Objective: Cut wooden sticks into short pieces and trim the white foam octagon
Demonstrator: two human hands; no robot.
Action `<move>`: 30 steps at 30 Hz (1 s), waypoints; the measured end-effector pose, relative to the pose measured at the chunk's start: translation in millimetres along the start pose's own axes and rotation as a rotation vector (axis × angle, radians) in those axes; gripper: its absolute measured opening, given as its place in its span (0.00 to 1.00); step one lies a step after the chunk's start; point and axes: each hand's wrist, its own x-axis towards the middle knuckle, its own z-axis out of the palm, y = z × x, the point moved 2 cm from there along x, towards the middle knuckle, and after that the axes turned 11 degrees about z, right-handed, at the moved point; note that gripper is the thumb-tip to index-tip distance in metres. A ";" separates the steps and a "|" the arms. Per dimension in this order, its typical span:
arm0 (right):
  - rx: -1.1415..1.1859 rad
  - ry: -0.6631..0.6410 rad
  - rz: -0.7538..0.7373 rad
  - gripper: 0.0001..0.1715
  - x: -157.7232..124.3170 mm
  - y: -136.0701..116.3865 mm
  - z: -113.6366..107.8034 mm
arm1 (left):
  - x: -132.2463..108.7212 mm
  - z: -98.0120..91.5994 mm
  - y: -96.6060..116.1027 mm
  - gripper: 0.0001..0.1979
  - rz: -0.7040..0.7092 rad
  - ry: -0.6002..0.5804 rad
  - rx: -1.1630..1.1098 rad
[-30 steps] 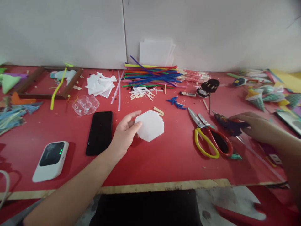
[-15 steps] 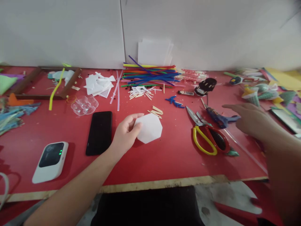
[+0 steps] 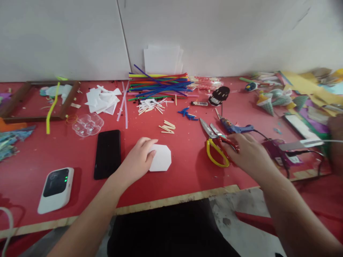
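Observation:
My left hand (image 3: pixel 140 155) is closed on the left edge of a white piece of paper (image 3: pixel 161 159) with cut-off corners, low over the red table. Over to the right, my right hand (image 3: pixel 245 151) curls its fingers round the red handle of a pair of scissors (image 3: pixel 218 153). Their yellow handle loop lies toward me, and the blades point away to the left. Just behind that hand rests a blue glue gun (image 3: pixel 233 126). Short pale sticks (image 3: pixel 167 127) lie beyond the paper.
A black phone (image 3: pixel 107 154) and a white device (image 3: pixel 56 190) lie at left. Coloured pipe cleaners (image 3: pixel 160 85), paper scraps (image 3: pixel 103 100) and blue bits (image 3: pixel 187 114) are farther back. A purple box with cables (image 3: pixel 281 151) sits at right, near another person's arm (image 3: pixel 336 139).
My right hand has moved left and down from beside the glue gun to the scissors' red handle. The paper in my left hand has turned and lowered slightly. The camera view has shifted right.

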 end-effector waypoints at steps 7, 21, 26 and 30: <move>0.045 0.028 0.090 0.25 -7.4 6.6 5.9 | -28.4 1.0 25.3 0.17 0.176 0.143 0.301; 0.177 -0.145 0.214 0.26 -25.3 -12.7 22.0 | -21.7 23.5 14.7 0.28 0.089 0.115 0.312; 0.140 0.048 0.117 0.30 -17.6 3.1 17.6 | -21.5 22.5 25.7 0.17 0.045 0.034 0.393; 0.186 -0.079 0.109 0.30 -8.0 12.3 24.6 | -30.4 23.4 39.6 0.19 -0.020 0.048 0.455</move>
